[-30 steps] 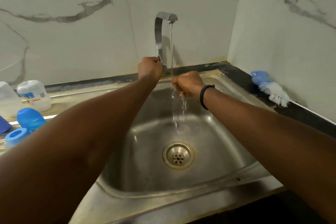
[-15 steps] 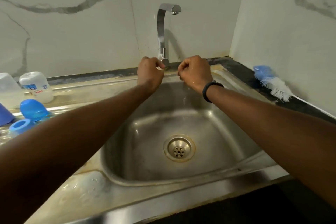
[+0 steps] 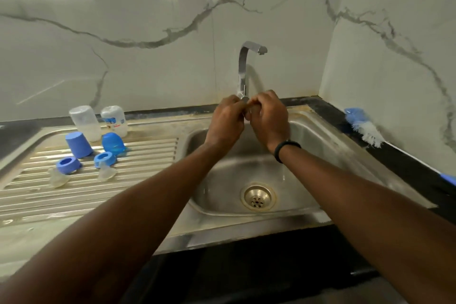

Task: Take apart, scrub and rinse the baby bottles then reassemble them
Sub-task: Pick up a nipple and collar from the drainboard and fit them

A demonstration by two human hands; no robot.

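Both hands — left hand, right hand — curled together at the tap base; bottle parts lie well left, nearer the left hand

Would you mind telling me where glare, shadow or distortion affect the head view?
Head view: glare streaks on the ribbed drainboard; the faucet casts a soft shadow on the marble wall; wide-angle distortion bows the sink edges and forearms; details stay fairly sharp.
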